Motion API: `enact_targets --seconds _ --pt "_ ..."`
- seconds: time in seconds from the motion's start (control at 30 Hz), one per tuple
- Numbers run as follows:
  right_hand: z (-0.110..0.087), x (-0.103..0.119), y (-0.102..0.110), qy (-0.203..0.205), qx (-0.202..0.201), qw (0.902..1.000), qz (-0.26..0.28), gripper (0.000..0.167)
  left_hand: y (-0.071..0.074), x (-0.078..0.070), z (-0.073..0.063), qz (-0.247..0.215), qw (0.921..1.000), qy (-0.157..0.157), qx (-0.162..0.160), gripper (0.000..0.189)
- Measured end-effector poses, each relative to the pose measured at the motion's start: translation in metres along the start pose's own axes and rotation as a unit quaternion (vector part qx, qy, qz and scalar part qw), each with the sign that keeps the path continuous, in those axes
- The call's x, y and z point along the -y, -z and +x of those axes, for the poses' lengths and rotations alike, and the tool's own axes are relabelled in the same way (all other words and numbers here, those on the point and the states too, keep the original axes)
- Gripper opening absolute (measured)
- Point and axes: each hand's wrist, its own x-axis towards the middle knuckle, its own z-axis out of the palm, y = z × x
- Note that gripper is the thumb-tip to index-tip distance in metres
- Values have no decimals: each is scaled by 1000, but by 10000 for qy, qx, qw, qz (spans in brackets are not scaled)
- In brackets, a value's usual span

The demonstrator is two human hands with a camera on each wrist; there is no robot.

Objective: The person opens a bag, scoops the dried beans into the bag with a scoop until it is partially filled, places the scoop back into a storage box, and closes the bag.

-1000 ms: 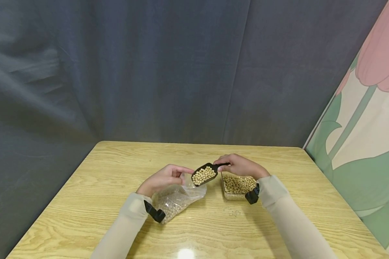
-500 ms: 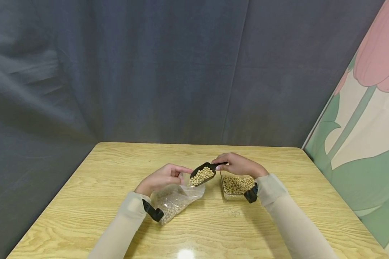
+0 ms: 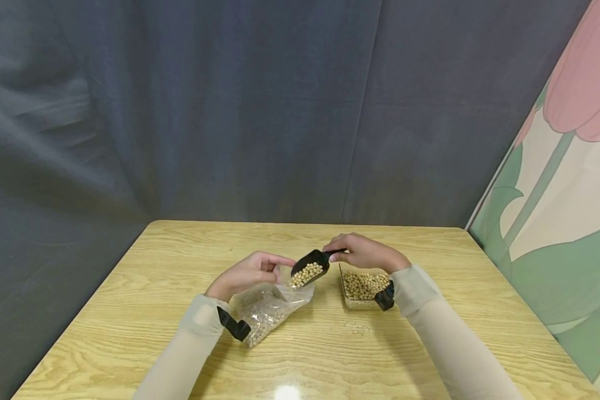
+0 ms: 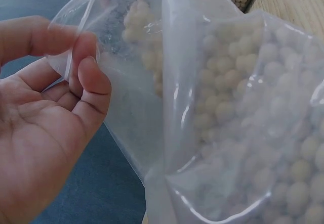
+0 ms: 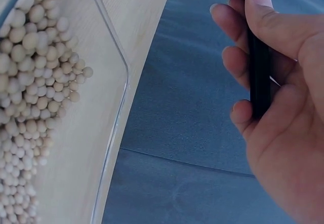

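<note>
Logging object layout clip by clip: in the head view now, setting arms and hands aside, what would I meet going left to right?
Clear plastic bag → black scoop → clear container → pink tulip print at the right edge.

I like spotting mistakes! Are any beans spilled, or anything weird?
The beans don't look spilled. Faint marks on the table near the clear box look odd, breaking the wood pattern; I can't tell what they are.
</note>
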Motion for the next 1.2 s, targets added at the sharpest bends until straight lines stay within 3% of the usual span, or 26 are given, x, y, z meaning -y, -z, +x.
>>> enact_targets --seconds 0.6,0.9,1.2 --pt "3 6 5 282 -27 9992 -292 28 2 0 -2 -93 9999 -41 54 48" --pt "-3 8 10 138 -211 9996 -144 30 6 -3 -3 -30 9999 -163 -10 47" --pt "-18 -5 14 1 -416 9991 16 33 14 -10 -5 27 9997 -249 -24 47"
